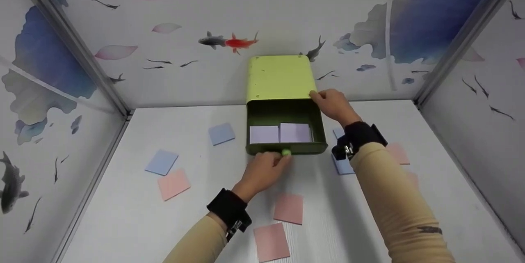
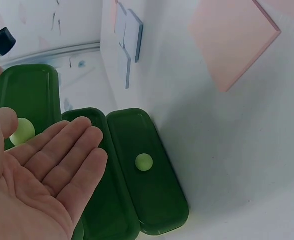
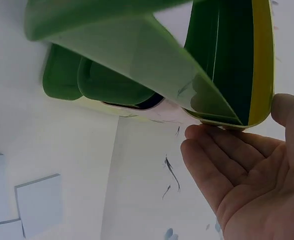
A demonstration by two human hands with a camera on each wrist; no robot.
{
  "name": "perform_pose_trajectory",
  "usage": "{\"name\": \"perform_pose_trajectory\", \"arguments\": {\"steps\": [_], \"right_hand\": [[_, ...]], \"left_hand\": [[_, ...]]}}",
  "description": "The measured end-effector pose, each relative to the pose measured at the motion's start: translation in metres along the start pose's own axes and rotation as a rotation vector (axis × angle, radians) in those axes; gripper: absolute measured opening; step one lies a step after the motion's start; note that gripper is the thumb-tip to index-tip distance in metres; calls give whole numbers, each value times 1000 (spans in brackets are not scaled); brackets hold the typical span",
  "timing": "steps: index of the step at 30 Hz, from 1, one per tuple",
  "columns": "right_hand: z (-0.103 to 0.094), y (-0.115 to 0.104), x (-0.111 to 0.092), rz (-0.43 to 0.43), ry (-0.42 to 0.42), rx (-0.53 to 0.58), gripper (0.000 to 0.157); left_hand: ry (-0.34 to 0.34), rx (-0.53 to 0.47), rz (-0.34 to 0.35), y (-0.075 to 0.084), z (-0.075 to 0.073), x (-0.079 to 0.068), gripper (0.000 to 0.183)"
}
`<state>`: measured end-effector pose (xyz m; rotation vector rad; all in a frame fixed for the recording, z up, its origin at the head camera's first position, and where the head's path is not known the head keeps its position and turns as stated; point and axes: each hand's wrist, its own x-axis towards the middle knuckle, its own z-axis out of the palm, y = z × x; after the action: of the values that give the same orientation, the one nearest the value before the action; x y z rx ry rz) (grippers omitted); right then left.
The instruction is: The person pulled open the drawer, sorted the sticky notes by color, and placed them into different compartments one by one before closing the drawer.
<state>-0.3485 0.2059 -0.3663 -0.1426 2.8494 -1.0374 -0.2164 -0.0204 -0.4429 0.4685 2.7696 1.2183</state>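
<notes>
White bench (image 1: 123, 213) under fish-patterned walls is carrying a green drawer box (image 1: 279, 77) at twelve o'clock. Its top drawer (image 1: 286, 131) is standing open with two lilac notes (image 1: 280, 133) inside. At six o'clock of it, the left hand (image 1: 264, 170) is touching the pale knob (image 1: 286, 153), grip relaxed. At three o'clock, the right hand (image 1: 335, 105) is resting straight fingers against the box's corner. Pink and blue notes (image 1: 289, 209) are lying around.

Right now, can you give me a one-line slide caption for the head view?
Left hand at the open top drawer's knob, right hand steadying the green drawer cabinet, two lilac notes inside.
</notes>
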Motion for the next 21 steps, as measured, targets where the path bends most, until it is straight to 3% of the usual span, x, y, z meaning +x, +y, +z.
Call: {"name": "perform_pose_trajectory", "arguments": {"steps": [13, 21], "right_hand": [[-2, 0, -1, 49, -60, 22, 54], [-2, -5, -4, 70, -54, 5, 52]], "left_hand": [[76, 6, 19, -1, 1, 0, 50], [68, -1, -8, 1, 1, 2, 49]]}}
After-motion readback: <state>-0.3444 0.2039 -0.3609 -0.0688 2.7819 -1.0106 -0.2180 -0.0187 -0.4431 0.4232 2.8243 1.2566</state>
